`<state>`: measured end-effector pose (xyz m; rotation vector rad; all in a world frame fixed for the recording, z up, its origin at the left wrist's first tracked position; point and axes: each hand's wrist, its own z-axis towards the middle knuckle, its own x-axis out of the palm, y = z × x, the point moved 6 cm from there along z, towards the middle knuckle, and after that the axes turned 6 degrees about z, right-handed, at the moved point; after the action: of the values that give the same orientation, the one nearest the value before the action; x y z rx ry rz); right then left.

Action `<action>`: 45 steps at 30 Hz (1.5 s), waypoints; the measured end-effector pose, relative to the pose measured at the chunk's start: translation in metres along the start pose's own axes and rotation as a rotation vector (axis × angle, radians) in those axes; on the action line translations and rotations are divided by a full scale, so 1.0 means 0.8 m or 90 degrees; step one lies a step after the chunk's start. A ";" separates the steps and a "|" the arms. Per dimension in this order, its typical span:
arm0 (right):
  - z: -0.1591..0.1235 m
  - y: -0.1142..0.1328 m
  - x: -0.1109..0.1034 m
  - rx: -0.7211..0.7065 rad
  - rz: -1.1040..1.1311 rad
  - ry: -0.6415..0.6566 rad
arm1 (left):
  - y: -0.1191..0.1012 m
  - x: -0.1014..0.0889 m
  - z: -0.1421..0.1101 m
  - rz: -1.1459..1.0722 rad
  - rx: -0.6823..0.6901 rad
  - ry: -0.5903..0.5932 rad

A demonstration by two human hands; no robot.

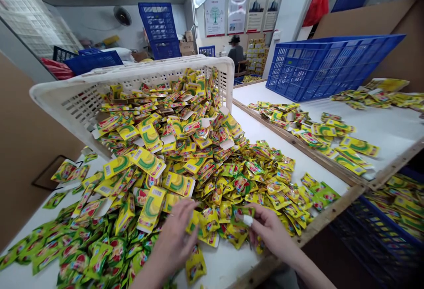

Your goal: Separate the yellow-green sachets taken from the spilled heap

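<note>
White, mostly covered, the tabletop [261,130] spreads below and ahead, with a wooden strip [291,140] dividing off its right-hand section. On that section stands a blue crate [294,77], yellow packs lying near its base. Nearer, a white plastic basket [230,81] lies tipped with its mouth toward the person, and yellow cartons [152,209] spill from it in a broad slope. Around the foot of that slope are two heaps of small packets: green packets [99,253] at the left front, yellow packets [274,187] to the right, reaching toward the front edge.

Over the lower cartons is the left hand [179,231], its grip loose, the fingers parted and slightly curled (a little blurred, so whether they touch anything beneath I cannot tell). The right hand [270,231] is above the near edge of the yellow heap, its grip pinching a small green packet [241,212] between thumb and fingers. Smallest of all, a white wrap [247,220] covers the thumb's tip, right against that packet.
</note>
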<state>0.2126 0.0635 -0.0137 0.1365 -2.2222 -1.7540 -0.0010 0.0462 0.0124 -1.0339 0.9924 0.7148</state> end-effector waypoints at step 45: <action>-0.072 0.035 0.065 -0.185 -0.377 0.274 | -0.098 0.103 -0.041 -0.812 -0.118 0.413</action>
<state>0.1836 0.0029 0.0343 1.0832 -1.6903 -2.0548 0.0883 -0.0102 -0.0403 -1.8121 0.5774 -0.6318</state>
